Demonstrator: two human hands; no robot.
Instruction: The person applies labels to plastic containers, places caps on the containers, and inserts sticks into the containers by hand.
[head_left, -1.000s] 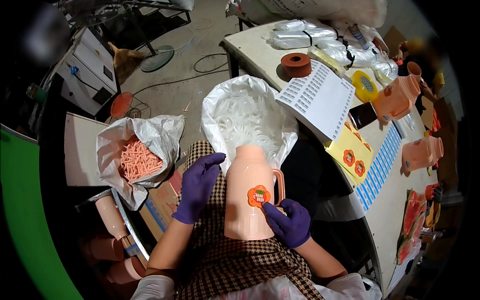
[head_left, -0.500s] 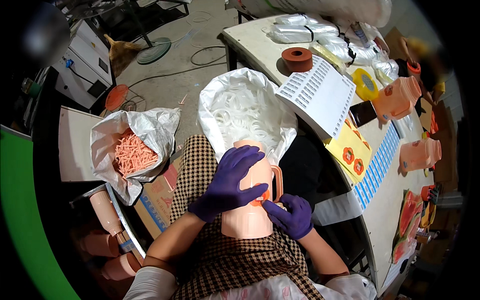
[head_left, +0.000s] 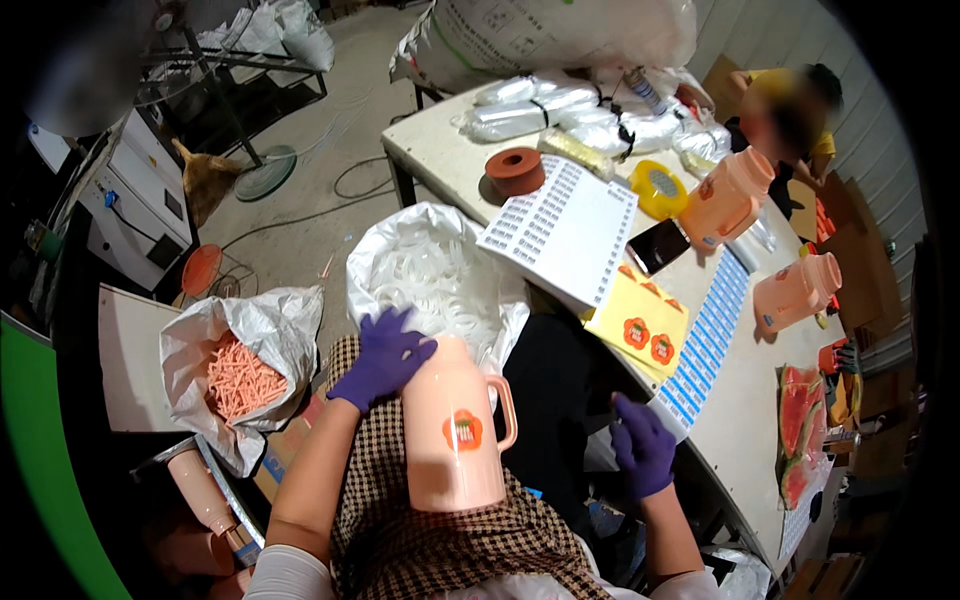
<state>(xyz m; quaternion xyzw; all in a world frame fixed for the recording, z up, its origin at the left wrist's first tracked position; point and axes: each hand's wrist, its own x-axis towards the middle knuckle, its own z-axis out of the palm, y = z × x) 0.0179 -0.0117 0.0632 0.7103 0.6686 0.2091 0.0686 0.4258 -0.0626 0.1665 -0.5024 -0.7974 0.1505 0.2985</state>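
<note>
A peach plastic jug body (head_left: pixel 455 480) with a side handle lies on my lap, its base toward me. An orange flower-shaped sticker (head_left: pixel 462 431) is on its front. My left hand (head_left: pixel 385 358), in a purple glove, is at the jug's upper left with fingers apart; its fingertips are by the narrow top. Away from the jug, my right hand (head_left: pixel 642 445), gloved too, is by the table's near edge, with fingers loosely bent and nothing visible in them. Close to it are a strip of blue-and-white labels (head_left: pixel 705 345) and a yellow sheet of orange stickers (head_left: pixel 640 325).
A white sack of clear rings (head_left: pixel 425 265) stands ahead, and a sack of peach sticks (head_left: pixel 245 375) at left. On the table (head_left: pixel 735 440) are label sheets (head_left: pixel 565 225), brown tape (head_left: pixel 515 170), a phone (head_left: pixel 658 246) and two peach jugs (head_left: pixel 797 292). Another person (head_left: pixel 790 115) is far right.
My right hand has left the jug's sticker and moved right to the table edge. My left hand has shifted from the jug's front to its upper left. The view has turned rightward.
</note>
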